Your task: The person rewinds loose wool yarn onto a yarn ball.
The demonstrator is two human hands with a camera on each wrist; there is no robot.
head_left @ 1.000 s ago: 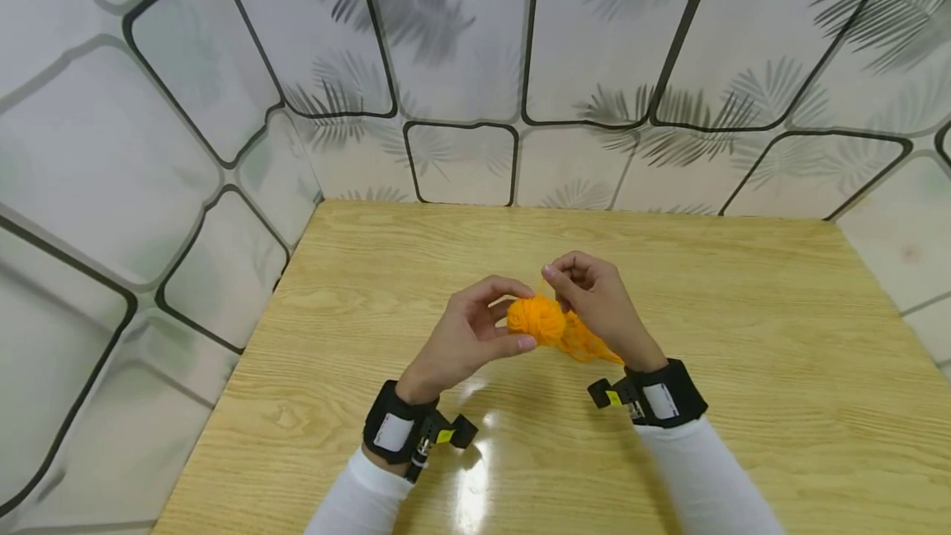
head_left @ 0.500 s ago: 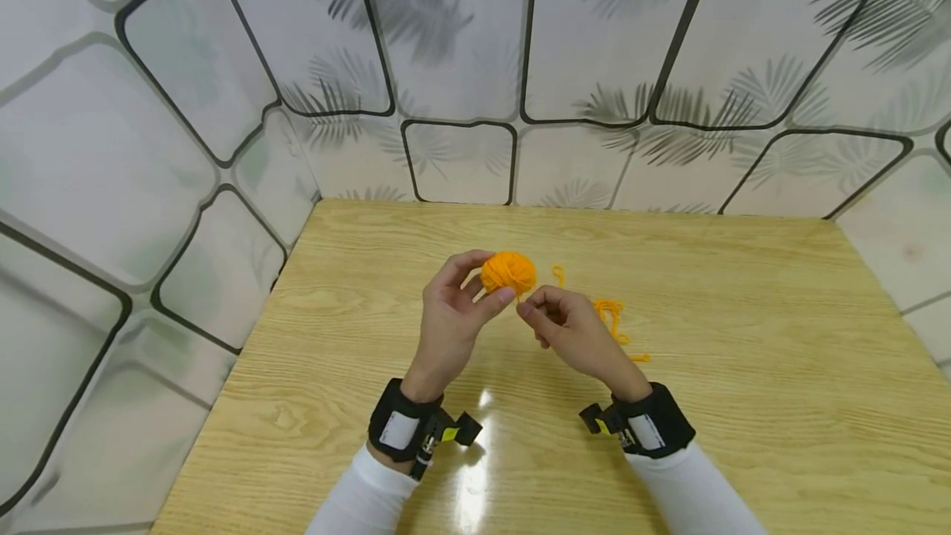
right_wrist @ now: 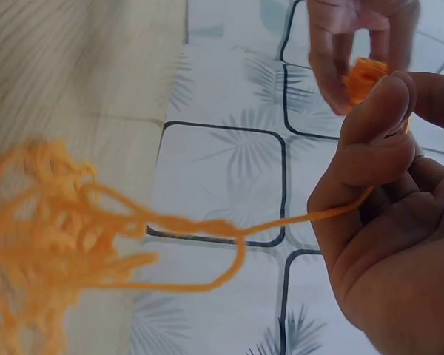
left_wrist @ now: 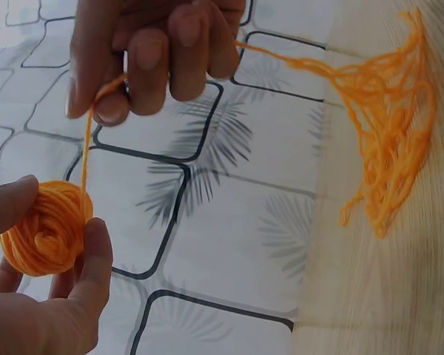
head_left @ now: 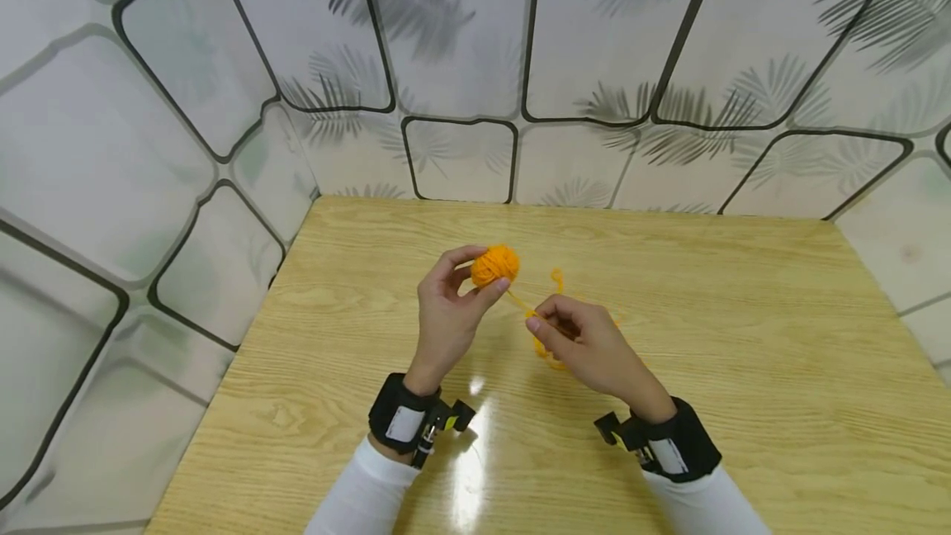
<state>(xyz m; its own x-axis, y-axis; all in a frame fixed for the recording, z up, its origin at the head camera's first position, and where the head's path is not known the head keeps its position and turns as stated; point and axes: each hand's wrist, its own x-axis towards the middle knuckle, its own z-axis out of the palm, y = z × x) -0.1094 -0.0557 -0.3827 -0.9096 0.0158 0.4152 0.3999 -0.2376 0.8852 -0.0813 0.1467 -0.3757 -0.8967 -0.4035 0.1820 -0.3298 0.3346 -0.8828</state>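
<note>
My left hand (head_left: 450, 304) grips a small ball of orange yarn (head_left: 495, 266) between thumb and fingers, held up over the table. A taut strand (left_wrist: 86, 166) runs from the ball to my right hand (head_left: 583, 343), which pinches it between thumb and forefinger. In the right wrist view the same strand passes through the curled fingers (right_wrist: 377, 111) and out behind them. It leads on to a loose, tangled heap of orange yarn (left_wrist: 388, 126), partly hidden by my right hand in the head view.
A wooden table (head_left: 743, 337) lies under both hands. Behind it and to its left stand pale walls (head_left: 461, 40) with dark outlines and leaf prints. Each wrist wears a black strap (head_left: 397, 411) with a small camera.
The yarn ball has moved left and away from me with my left hand. My right hand dipped toward the ball, then drew back right, stretching the strand and lifting some loose yarn.
</note>
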